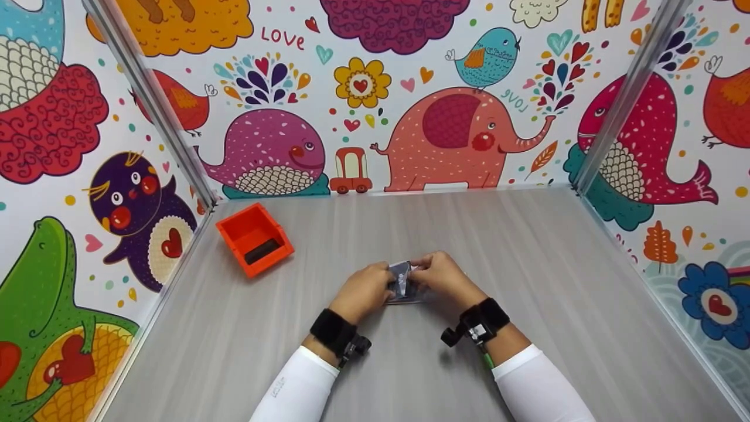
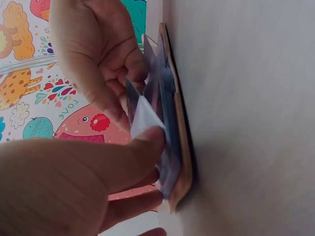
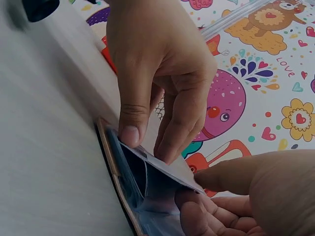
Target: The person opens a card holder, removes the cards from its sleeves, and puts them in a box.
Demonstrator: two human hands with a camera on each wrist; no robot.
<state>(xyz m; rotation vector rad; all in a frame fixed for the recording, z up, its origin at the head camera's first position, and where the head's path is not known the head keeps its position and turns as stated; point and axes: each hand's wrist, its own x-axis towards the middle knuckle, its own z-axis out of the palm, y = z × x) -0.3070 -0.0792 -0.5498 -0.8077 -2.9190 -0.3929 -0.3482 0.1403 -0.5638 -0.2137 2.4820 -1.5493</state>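
Note:
A card holder (image 1: 402, 282) with clear plastic sleeves and a tan-edged cover (image 2: 183, 147) lies opened on the table between both hands. My left hand (image 1: 362, 291) pinches a lifted sleeve (image 3: 165, 191), its thumb on the near face and its fingers behind. A pale, card-like piece (image 2: 146, 117) shows at that sleeve, under the left thumb. At the sleeve's other end, my right hand (image 1: 448, 276) pinches the edge between thumb and fingers. In the right wrist view the sleeve gapes away from the layers below. Whether the pale piece sits inside the sleeve, I cannot tell.
An orange bin (image 1: 239, 227) stands at the back left of the grey table (image 1: 504, 228), with a dark oblong thing (image 1: 262, 251) in it. Printed panels with metal corner posts (image 1: 612, 117) enclose the back and sides.

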